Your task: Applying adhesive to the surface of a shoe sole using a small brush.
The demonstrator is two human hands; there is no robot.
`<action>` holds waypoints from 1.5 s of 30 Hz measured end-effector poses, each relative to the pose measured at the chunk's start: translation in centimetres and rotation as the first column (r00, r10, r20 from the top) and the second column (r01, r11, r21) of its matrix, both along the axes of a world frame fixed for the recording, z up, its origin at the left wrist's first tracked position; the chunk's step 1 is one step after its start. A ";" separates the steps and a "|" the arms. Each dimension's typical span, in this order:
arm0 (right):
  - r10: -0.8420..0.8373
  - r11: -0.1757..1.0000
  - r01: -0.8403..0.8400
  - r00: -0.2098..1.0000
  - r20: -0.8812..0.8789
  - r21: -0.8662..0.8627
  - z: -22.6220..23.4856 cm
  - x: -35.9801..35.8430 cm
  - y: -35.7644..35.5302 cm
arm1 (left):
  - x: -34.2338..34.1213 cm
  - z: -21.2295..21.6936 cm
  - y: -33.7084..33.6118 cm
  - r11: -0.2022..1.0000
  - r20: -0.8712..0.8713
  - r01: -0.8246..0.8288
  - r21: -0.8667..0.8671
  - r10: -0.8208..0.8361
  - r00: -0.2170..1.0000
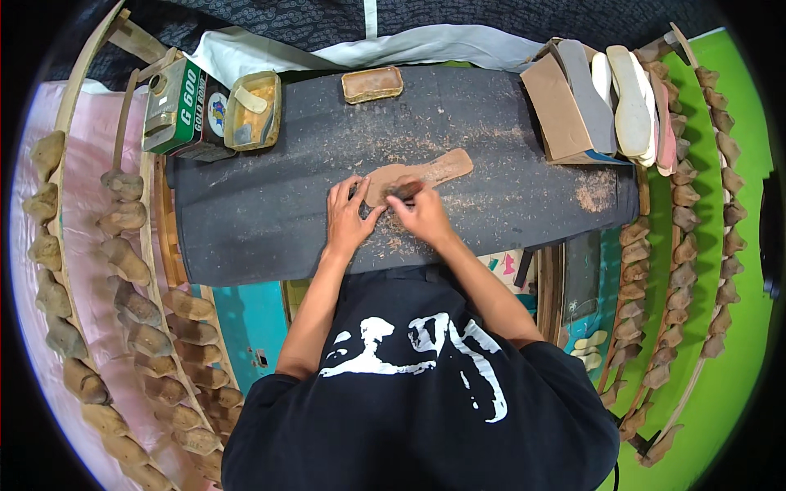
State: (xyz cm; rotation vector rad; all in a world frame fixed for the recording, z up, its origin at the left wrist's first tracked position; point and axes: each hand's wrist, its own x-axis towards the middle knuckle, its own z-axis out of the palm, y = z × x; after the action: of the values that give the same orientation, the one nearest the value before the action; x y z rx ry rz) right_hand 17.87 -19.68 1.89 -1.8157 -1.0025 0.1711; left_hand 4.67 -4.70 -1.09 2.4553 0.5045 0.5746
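Observation:
A tan sole-shaped piece (pixel 449 167) lies on the dark table cover, its narrow end pointing to the far right. My left hand (pixel 348 217) rests at its wide left end, fingers stretched and thumb apart, steadying it. Over its middle, my right hand (pixel 424 216) is closed around a short dark brown tool (pixel 405 191). The tool's exact kind is hard to make out, and its working edge is hidden. Fine tan shavings (pixel 393 245) are scattered around both hands and over the sole piece.
A green and white metal can (pixel 176 114) stands far left beside a yellowish tub (pixel 271 135). A shallow rectangular dish (pixel 372 84) sits at the back. Sole shapes fill a cardboard box (pixel 558 114) far right. Wooden shoe lasts (pixel 135 303) line racks on both sides.

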 end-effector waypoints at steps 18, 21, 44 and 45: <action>-0.176 0.979 0.167 0.982 -0.073 -0.117 1.0 -1.0 1.7 | -0.6 0.1 0.4 0.997 0.028 -0.005 -0.080 0.008 1.000; -0.405 0.913 0.382 0.886 -0.224 -0.141 0.6 4.1 -0.6 | -0.4 0.0 0.6 0.996 0.052 0.023 -0.089 -0.019 0.998; 0.167 0.957 -0.113 0.968 0.190 -0.266 3.4 1.5 6.2 | -0.1 -0.9 0.3 0.974 0.084 -0.099 -0.204 0.119 0.989; 0.170 0.958 -0.118 0.967 0.189 -0.263 3.1 0.6 6.7 | 0.0 -1.2 0.4 0.985 0.132 -0.104 -0.137 0.122 0.984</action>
State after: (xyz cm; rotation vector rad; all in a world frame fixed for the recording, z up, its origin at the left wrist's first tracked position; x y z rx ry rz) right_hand 18.46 -12.98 4.99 -2.0192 -1.3138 0.2063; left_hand 4.67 -4.29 -2.32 2.2558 0.6074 0.7318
